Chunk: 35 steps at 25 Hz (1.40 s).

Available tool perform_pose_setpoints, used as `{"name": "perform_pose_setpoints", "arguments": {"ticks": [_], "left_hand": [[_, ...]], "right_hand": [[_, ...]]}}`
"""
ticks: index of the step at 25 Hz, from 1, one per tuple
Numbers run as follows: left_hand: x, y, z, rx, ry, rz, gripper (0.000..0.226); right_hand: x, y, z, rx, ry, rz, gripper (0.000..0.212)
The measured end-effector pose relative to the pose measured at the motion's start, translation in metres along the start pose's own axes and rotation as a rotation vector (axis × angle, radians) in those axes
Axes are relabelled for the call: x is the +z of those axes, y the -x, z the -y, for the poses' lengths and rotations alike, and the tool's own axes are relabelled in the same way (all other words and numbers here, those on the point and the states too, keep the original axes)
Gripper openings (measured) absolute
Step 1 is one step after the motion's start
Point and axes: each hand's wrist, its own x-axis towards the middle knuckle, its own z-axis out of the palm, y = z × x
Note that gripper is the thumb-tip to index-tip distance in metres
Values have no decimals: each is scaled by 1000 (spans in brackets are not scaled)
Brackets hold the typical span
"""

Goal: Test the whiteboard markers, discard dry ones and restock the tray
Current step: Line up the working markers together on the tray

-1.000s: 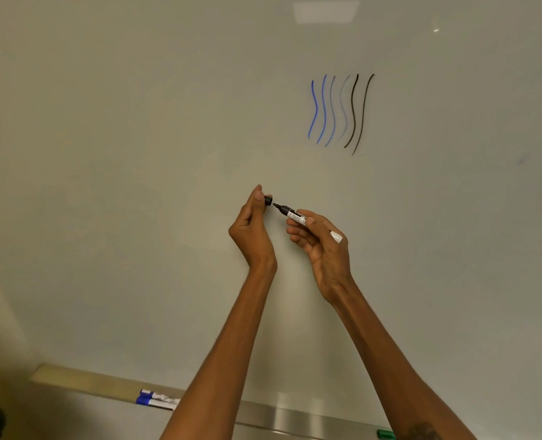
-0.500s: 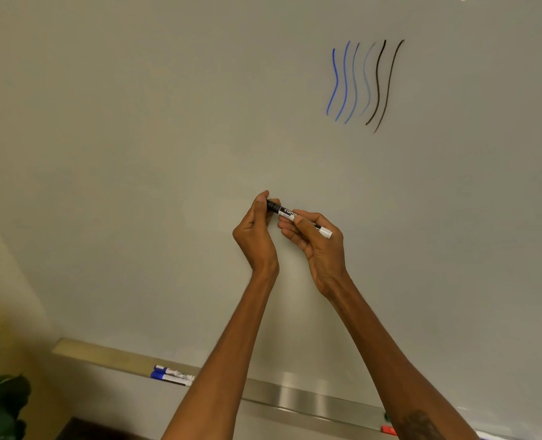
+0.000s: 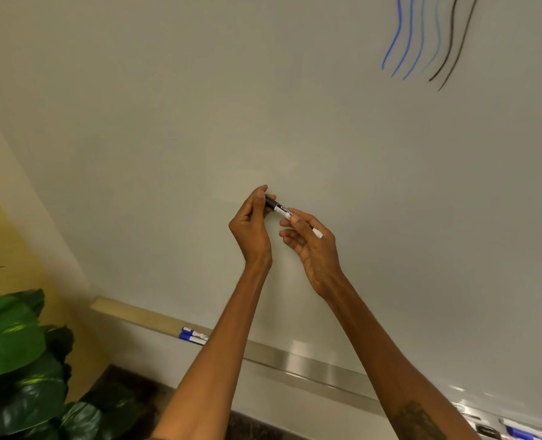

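My left hand pinches the cap end of the black marker, my right hand grips its barrel; a half-seated cap could dry it.

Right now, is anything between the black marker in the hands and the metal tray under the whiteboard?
Nothing visible. The black marker is held in front of the bare whiteboard; only the person's forearms lie toward the metal tray.
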Motion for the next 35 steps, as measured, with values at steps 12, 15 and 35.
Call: {"name": "perform_pose_setpoints", "arguments": {"ticks": [12,15,35], "left_hand": [[-153,-13,84,-127,-149,-257,13],[-190,-14,105,-181,-228,-284,9],[-363,-21,219,-589,-1110,40,46]], "right_hand": [[5,15,-156,346,129,-147,10],[4,15,-195,364,308,-146,10],[-2,12,-384,651,620,-260,15]]}}
